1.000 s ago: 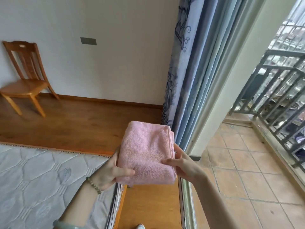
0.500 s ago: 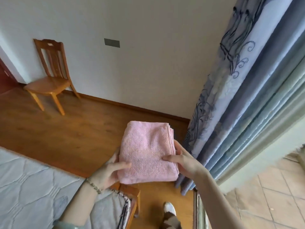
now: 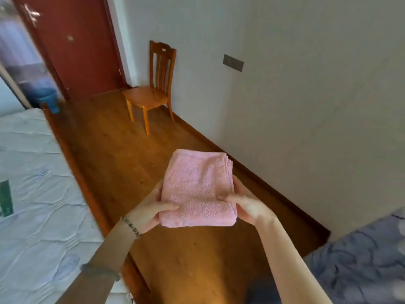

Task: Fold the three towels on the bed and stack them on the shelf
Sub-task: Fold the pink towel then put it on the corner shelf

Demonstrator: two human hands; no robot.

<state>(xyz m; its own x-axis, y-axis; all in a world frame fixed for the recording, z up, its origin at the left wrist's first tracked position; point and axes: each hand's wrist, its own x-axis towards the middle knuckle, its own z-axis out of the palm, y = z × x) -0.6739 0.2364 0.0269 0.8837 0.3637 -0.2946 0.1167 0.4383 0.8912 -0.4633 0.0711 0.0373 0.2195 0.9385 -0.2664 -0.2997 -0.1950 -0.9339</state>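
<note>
Since the folded pink towel (image 3: 198,189) is soft and floppy, left hand (image 3: 151,212) and right hand (image 3: 249,207) pinch its near corners, fingers underneath.

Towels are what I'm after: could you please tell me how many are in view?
1. The folded pink terry towel is held between the left hand and right hand, over the brown wooden floor. Others may lie outside the frame.

Open floor (image 3: 122,163) ahead; chair (image 3: 153,93) beyond
</note>
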